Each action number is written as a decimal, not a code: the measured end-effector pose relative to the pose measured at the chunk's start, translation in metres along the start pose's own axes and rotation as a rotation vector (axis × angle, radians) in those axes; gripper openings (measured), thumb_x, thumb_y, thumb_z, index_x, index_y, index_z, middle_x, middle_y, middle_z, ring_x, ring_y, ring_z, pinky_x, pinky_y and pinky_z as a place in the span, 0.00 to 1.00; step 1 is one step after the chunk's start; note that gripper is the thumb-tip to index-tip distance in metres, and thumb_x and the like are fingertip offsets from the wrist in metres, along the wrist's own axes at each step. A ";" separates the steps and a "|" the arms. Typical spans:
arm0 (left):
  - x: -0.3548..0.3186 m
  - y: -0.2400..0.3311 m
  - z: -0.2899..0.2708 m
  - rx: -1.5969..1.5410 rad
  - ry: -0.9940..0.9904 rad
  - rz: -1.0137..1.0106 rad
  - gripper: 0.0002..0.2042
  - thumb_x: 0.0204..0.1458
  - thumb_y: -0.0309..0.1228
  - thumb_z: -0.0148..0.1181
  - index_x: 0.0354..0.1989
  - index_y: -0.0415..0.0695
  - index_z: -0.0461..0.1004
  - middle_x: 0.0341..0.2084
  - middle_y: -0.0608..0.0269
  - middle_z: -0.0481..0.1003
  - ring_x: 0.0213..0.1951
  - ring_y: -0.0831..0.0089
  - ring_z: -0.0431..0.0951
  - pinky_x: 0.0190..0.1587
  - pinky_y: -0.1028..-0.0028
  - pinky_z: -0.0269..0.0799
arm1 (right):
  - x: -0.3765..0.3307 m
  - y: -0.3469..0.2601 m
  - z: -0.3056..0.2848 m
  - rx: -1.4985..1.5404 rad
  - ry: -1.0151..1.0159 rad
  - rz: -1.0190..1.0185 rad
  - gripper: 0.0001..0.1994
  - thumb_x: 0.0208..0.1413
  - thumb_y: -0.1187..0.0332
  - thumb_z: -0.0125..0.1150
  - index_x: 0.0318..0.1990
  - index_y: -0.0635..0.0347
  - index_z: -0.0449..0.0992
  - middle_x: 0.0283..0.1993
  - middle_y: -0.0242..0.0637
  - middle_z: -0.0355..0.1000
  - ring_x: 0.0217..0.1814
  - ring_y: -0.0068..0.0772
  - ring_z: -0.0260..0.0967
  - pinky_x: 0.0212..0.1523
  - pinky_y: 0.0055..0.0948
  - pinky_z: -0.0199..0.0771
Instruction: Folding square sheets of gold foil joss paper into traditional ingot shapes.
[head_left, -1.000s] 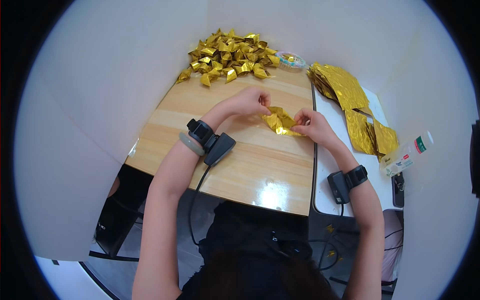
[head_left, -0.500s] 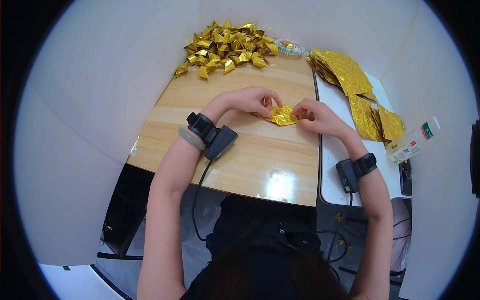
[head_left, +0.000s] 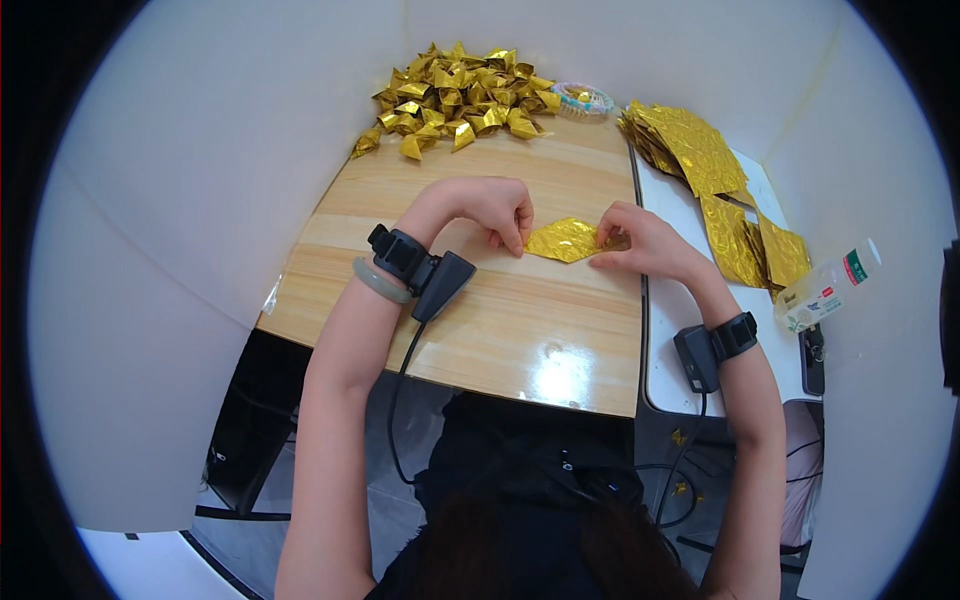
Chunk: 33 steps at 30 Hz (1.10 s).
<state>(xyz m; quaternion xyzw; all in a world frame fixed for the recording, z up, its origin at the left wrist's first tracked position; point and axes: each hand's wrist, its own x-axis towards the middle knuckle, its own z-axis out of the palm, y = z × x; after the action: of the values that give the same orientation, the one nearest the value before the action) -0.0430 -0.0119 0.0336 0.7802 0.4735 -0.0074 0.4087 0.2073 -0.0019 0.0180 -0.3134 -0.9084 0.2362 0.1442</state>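
Observation:
A folded sheet of gold foil paper [head_left: 563, 241] lies on the wooden tabletop between my hands, its middle wide and its ends narrowing. At its left tip, the fingers of my left hand [head_left: 497, 212] are pinched together. My right hand [head_left: 640, 240] has its thumb and fingers closed around the right end, partly covering it. Beyond them, a heap of folded gold paper ingots [head_left: 455, 95] sits at the far left of the table.
Stacked gold foil sheets [head_left: 700, 150] lie on the white side table [head_left: 672, 345] at right. A clear bottle [head_left: 828, 287] stands beside them, near a dark phone-like object [head_left: 812, 365]. A pastel ring-shaped item [head_left: 583, 100] rests by the heap. Cables hang from both wrist devices [head_left: 440, 285].
My left hand has drawn back slightly left and down to the paper's left tip, uncovering more of it. The right hand has shifted slightly right, still at the other end.

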 end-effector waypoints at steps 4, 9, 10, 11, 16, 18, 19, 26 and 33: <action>0.005 -0.004 -0.004 -0.109 -0.050 -0.018 0.09 0.36 0.28 0.66 0.24 0.38 0.74 0.16 0.66 0.72 0.19 0.80 0.71 0.22 0.81 0.68 | 0.001 0.007 0.001 -0.031 0.003 -0.043 0.13 0.40 0.62 0.64 0.29 0.59 0.69 0.32 0.38 0.64 0.38 0.35 0.64 0.37 0.28 0.64; 0.016 -0.005 -0.008 0.223 0.111 0.185 0.25 0.36 0.33 0.66 0.44 0.38 0.66 0.33 0.58 0.71 0.32 0.76 0.71 0.36 0.78 0.67 | 0.006 0.016 0.016 -0.091 0.243 -0.176 0.13 0.42 0.64 0.63 0.32 0.59 0.70 0.34 0.38 0.65 0.38 0.35 0.63 0.38 0.28 0.64; 0.019 -0.001 -0.009 0.222 0.102 0.186 0.25 0.36 0.33 0.66 0.44 0.38 0.66 0.33 0.58 0.71 0.32 0.76 0.71 0.36 0.78 0.67 | 0.007 0.016 0.018 -0.128 0.336 -0.186 0.13 0.42 0.64 0.63 0.33 0.59 0.70 0.35 0.39 0.66 0.36 0.34 0.64 0.36 0.27 0.65; 0.021 0.004 -0.010 0.267 0.087 0.188 0.27 0.37 0.34 0.65 0.46 0.38 0.64 0.36 0.57 0.70 0.34 0.75 0.70 0.38 0.77 0.66 | 0.008 0.017 0.017 -0.123 0.337 -0.177 0.13 0.42 0.64 0.63 0.33 0.59 0.70 0.35 0.39 0.66 0.36 0.34 0.64 0.36 0.27 0.65; 0.028 0.000 -0.019 -0.005 0.056 0.209 0.27 0.40 0.33 0.61 0.50 0.39 0.61 0.38 0.59 0.69 0.36 0.76 0.70 0.39 0.77 0.67 | 0.014 0.024 0.007 0.266 0.356 0.183 0.12 0.49 0.63 0.57 0.32 0.65 0.71 0.21 0.33 0.68 0.22 0.23 0.64 0.25 0.21 0.64; 0.027 -0.006 -0.023 -0.428 0.052 0.158 0.25 0.43 0.30 0.58 0.51 0.40 0.61 0.39 0.63 0.69 0.36 0.80 0.70 0.36 0.80 0.68 | 0.018 0.032 0.006 0.383 0.338 0.301 0.13 0.50 0.62 0.56 0.31 0.66 0.71 0.18 0.29 0.66 0.21 0.21 0.63 0.24 0.21 0.64; 0.029 -0.011 -0.024 -0.427 0.058 0.157 0.25 0.43 0.30 0.58 0.51 0.40 0.61 0.39 0.63 0.69 0.36 0.80 0.70 0.36 0.80 0.68 | 0.022 0.033 0.005 0.500 0.308 0.406 0.14 0.51 0.61 0.55 0.29 0.67 0.71 0.14 0.26 0.63 0.20 0.20 0.62 0.23 0.20 0.63; 0.045 -0.039 -0.022 -0.513 0.227 0.126 0.16 0.44 0.27 0.57 0.44 0.40 0.67 0.31 0.68 0.72 0.28 0.84 0.70 0.28 0.84 0.67 | 0.034 0.026 0.006 0.131 0.383 0.142 0.37 0.38 0.59 0.66 0.55 0.63 0.53 0.49 0.40 0.58 0.41 0.30 0.64 0.43 0.26 0.65; 0.050 -0.036 -0.018 -0.473 0.442 0.129 0.13 0.40 0.26 0.62 0.36 0.38 0.73 0.25 0.66 0.73 0.24 0.82 0.71 0.25 0.81 0.67 | 0.033 0.037 0.001 0.085 0.356 0.106 0.22 0.45 0.61 0.59 0.46 0.66 0.66 0.35 0.40 0.70 0.32 0.25 0.67 0.33 0.24 0.67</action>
<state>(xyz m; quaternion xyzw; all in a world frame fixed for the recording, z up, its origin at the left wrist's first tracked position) -0.0493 0.0447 0.0031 0.6747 0.4888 0.2984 0.4656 0.2004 0.0438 0.0019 -0.3911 -0.8401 0.2223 0.3030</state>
